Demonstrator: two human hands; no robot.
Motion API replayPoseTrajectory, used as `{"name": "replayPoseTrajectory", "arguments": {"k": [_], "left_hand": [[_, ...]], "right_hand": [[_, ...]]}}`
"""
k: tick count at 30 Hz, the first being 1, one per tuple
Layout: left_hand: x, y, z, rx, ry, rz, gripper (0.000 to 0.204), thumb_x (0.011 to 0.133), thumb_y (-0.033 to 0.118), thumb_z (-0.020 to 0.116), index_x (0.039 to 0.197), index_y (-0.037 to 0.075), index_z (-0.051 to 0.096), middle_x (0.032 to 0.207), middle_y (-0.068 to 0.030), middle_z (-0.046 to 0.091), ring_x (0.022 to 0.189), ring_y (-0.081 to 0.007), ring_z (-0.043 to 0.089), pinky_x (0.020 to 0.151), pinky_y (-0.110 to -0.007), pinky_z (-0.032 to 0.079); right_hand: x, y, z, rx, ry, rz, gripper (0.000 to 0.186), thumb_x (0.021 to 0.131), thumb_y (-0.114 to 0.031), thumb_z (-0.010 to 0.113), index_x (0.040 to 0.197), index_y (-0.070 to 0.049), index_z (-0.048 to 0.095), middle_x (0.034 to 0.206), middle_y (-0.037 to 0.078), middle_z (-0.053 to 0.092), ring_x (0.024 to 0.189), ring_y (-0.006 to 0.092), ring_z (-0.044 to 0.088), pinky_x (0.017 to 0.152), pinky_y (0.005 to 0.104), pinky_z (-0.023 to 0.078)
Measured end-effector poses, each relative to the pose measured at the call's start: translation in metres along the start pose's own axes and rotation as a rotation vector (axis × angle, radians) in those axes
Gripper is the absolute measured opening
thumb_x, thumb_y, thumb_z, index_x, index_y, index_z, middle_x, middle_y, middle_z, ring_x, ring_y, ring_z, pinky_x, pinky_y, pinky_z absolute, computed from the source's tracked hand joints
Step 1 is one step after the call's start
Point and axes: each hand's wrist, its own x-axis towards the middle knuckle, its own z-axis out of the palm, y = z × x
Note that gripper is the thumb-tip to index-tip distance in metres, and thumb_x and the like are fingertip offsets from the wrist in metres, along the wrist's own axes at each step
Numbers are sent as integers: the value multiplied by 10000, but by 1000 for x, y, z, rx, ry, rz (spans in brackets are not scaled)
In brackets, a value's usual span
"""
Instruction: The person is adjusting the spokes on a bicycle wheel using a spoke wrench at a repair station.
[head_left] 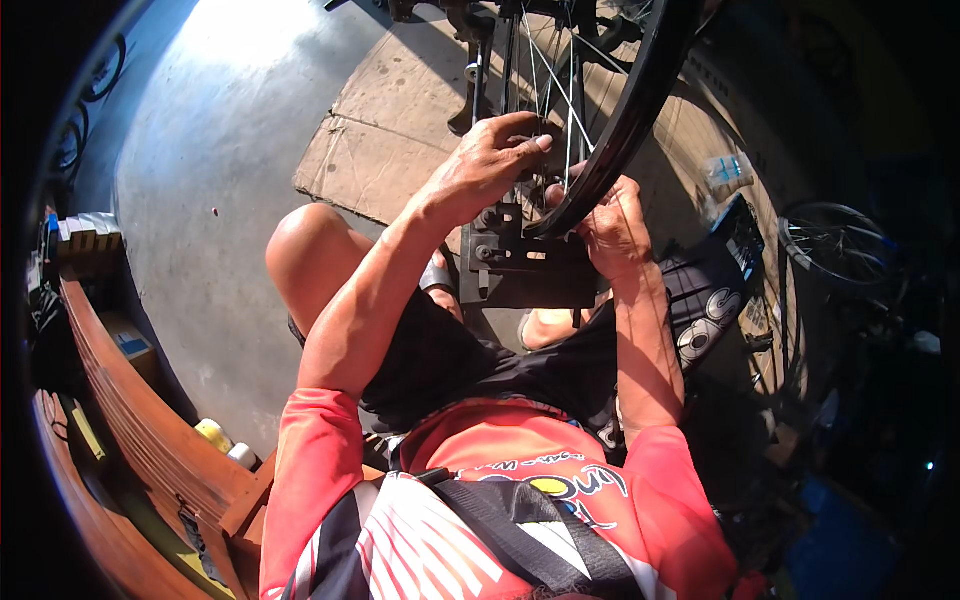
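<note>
A bicycle wheel with a black rim (632, 140) and thin silver spokes (572, 100) stands upright in a black metal stand (530, 280) with slotted plates, between my knees. My left hand (490, 165) reaches in from the left side of the wheel. Its thumb and fingers are closed around a spoke, just above the rim's lower part. On the other side, my right hand (612, 228) is at the bottom of the rim with its fingers bent in toward the spoke ends. The rim and shadow partly hide what those fingers hold.
Flattened cardboard (385, 110) lies on the grey floor beneath the stand. A wooden bench (150, 400) curves along the left, with small boxes (90, 232) at its far end. Another wheel (838, 245) and a clear plastic bag (728, 175) lie at right, near deep shadow.
</note>
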Motion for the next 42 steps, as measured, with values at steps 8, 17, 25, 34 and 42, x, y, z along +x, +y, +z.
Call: {"name": "replayPoseTrajectory", "arguments": {"k": [8, 17, 25, 34, 42], "left_hand": [[3, 4, -1, -51, -65, -4, 536, 983, 283, 672, 1346, -84, 525, 1141, -189, 693, 989, -180, 661, 838, -294, 542], [12, -12, -4, -109, -47, -41, 518, 964, 239, 700, 1293, -125, 533, 1135, -194, 689, 1019, -184, 649, 859, -311, 531], [15, -18, -7, -23, -41, -41, 494, 951, 243, 707, 1231, -136, 558, 1093, -200, 697, 1015, -192, 650, 840, -325, 521], [14, -12, -7, 249, 22, 11, 435, 921, 282, 715, 1132, -92, 647, 1105, -239, 704, 991, -254, 686, 828, -362, 531], [-1, 33, 13, 197, 149, 241, 388, 978, 316, 647, 988, -71, 669, 739, -145, 644, 678, -153, 543, 646, -336, 472]], "right_hand": [[7, -9, -4, 228, -246, 59, 402, 905, -190, 757, 1223, 21, 632, 1043, 83, 727, 824, 123, 701, 635, 248, 562], [11, -7, 4, 280, -15, 274, 532, 895, -205, 755, 1301, 34, 509, 920, 66, 665, 747, 135, 664, 591, 269, 534], [25, -7, -1, -249, -131, 173, 397, 787, -260, 866, 1045, -17, 687, 781, -17, 688, 576, 17, 560, 460, 176, 344], [19, -16, 14, -442, 61, -17, 308, 726, -182, 887, 908, 22, 746, 759, 40, 714, 676, 69, 623, 585, 247, 510], [-3, -42, 0, 185, 13, -56, 261, 908, -136, 733, 1082, 56, 697, 892, 99, 740, 717, 133, 708, 602, 236, 569]]}}
